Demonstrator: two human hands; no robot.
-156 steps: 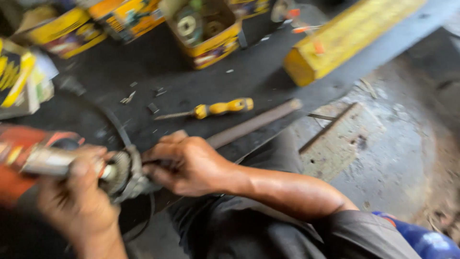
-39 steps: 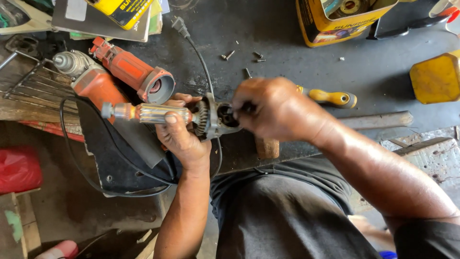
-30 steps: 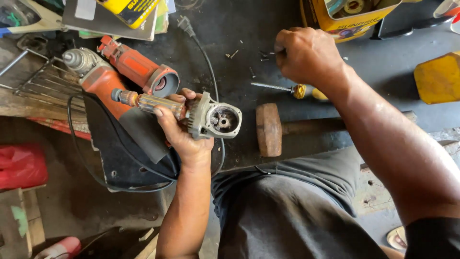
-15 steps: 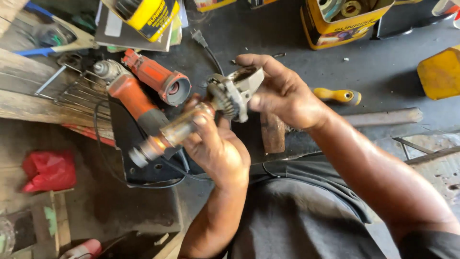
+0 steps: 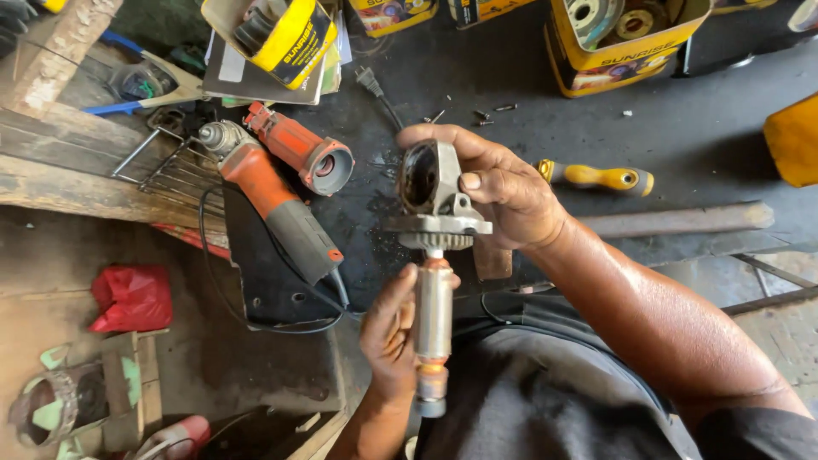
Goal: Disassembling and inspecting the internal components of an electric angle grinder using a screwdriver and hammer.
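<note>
Motor armature with grey gear housing, held upright over the lap at the near edge of the dark surface.

The left hand [image 5: 390,336] has its fingers closed around the armature [image 5: 434,311] at the shaft; the right hand [image 5: 503,189] has its fingers wrapped around the gear housing [image 5: 429,179] at the top, above the toothed fan [image 5: 436,232]. Just left, an orange angle grinder [image 5: 271,200] and an orange motor casing [image 5: 300,149] lie on the surface [image 5: 699,136]. A yellow-handled screwdriver [image 5: 596,177] lies to the right of the right hand. At the far edge, an open yellow carton [image 5: 626,38] holds round metal parts; a second yellow-and-black box [image 5: 277,34] lies tilted at upper left. A red bag [image 5: 132,296] sits on the floor at the left.
</note>
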